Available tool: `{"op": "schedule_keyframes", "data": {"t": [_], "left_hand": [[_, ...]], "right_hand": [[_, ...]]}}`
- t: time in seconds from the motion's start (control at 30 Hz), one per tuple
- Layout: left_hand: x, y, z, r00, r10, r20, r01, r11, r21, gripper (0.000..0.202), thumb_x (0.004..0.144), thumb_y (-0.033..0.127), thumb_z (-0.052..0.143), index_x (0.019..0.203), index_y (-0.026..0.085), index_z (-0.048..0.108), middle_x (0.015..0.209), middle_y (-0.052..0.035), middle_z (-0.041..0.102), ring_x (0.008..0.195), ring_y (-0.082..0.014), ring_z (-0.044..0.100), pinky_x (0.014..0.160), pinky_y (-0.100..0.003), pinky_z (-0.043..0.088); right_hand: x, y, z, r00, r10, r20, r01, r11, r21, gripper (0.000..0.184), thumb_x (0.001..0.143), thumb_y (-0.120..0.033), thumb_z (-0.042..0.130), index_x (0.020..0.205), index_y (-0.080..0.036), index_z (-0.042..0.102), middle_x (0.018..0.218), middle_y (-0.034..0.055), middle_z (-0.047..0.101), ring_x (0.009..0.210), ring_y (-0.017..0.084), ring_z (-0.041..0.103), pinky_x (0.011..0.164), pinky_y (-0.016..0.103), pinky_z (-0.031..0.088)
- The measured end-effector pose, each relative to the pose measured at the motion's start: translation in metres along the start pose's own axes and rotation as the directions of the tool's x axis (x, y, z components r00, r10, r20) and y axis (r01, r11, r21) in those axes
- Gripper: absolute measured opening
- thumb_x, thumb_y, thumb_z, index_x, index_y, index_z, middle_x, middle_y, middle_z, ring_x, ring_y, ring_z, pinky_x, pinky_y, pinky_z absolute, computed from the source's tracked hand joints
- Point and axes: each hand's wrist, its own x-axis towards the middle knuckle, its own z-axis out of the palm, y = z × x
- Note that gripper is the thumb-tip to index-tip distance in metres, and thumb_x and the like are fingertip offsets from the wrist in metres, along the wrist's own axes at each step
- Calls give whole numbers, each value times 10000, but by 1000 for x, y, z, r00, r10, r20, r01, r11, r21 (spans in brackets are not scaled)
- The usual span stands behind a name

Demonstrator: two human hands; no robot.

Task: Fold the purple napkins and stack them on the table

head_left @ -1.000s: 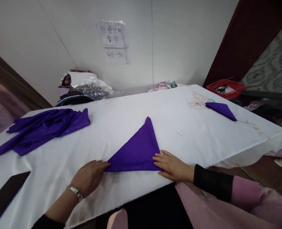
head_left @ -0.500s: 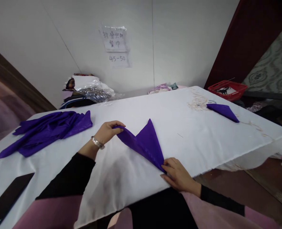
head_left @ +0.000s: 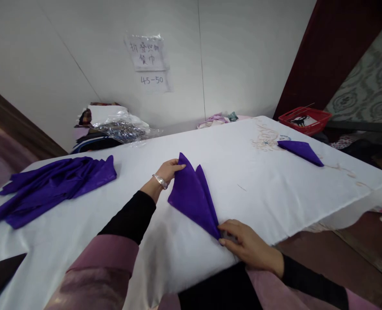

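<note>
Both hands are on the purple napkin (head_left: 192, 196), which lies by the white table's (head_left: 274, 189) near edge. My left hand (head_left: 169, 168) pinches its folded-over corner at the tip farthest from that edge, and my right hand (head_left: 247, 245), fingers spread flat, pins the nearest point. I'd match the edges before creasing.

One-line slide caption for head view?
Left hand pinches the purple napkin at its folded corner; right hand pins its tip to the table.
</note>
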Motion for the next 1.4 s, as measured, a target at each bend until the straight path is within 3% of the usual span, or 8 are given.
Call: {"op": "schedule_keyframes", "data": {"t": [0.1,0.2,0.37,0.5,0.77,0.97,1.2,1.4], "left_hand": [[-22,5,-14,997,10,73,-5,998,-57,331,505,268,805,780,142,669,704,-15,684,625,-127,610,656,-264,489],[-43,12,-30,994,46,97,-36,995,-96,292,549,246,800,792,146,672,705,-9,688,622,-121,610,644,-245,483],[-60,18,-39,995,65,78,-57,993,-103,246,578,234,788,776,153,667,702,0,686,621,-116,608,646,-245,486],[-64,16,-35,994,56,93,-48,995,-86,236,604,240,769,800,164,661,720,0,688,629,-119,611,653,-258,491],[-59,10,-32,994,42,100,-30,993,-116,245,585,253,781,779,169,659,698,12,677,618,-108,599,647,-247,480],[-51,7,-26,994,36,106,-25,994,-110,255,583,260,781,782,164,653,691,16,670,608,-104,590,637,-244,467],[3,-13,6,995,-35,96,25,994,104,285,573,335,750,779,169,645,698,0,676,618,-138,605,675,-301,497],[48,-47,30,995,-97,-24,100,946,307,143,587,269,724,604,179,613,530,9,611,508,-146,563,551,-290,468]], "right_hand": [[26,8,-27,997,77,-18,-77,996,39,262,881,-308,496,1097,-214,610,951,54,651,773,156,586,678,276,464],[76,32,-43,987,117,-108,-115,993,26,265,858,-310,520,1055,-185,646,938,64,675,772,167,603,700,291,462],[164,63,-37,931,360,-58,-342,918,201,289,834,-327,564,1017,-122,652,889,82,685,623,139,623,571,238,464],[198,65,-25,915,403,-27,-393,903,176,232,827,-326,583,871,-116,671,715,47,670,542,108,587,520,201,430],[219,63,-17,916,399,-51,-398,917,30,149,807,-239,578,833,-125,671,687,28,656,547,102,570,567,206,414],[225,69,-13,914,395,-93,-404,908,-110,110,741,-215,603,754,-133,675,747,58,660,705,161,582,618,237,379],[226,73,-14,921,384,-73,-390,911,-133,110,761,-228,593,760,-146,667,760,48,666,699,143,583,606,220,381],[230,77,-19,908,416,56,-413,909,-63,125,769,-137,528,779,-129,652,580,21,637,451,105,549,499,201,404]]}}
